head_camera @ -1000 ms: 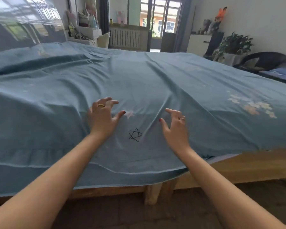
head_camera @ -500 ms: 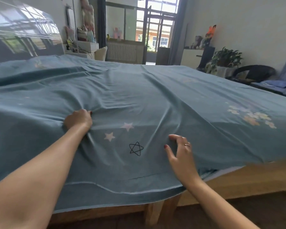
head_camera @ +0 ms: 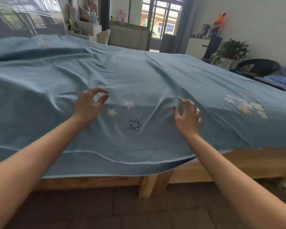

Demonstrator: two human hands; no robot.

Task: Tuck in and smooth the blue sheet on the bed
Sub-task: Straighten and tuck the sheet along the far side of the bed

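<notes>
Blue cotton lies under both hands, and neither holds any of it. Her left hand [head_camera: 87, 106] hovers with fingers loosely curled, thumb and forefinger apart around nothing. Her right hand [head_camera: 187, 115] is spread, fingers relaxed, tips near a raised fold; whether they touch it I cannot tell. Between them sits a black outlined star [head_camera: 135, 125] and two pale stars [head_camera: 120, 108]. Beyond, the blue sheet [head_camera: 139, 76] covers the bed in long creases, its hem hanging loose over the wooden frame [head_camera: 238, 162].
</notes>
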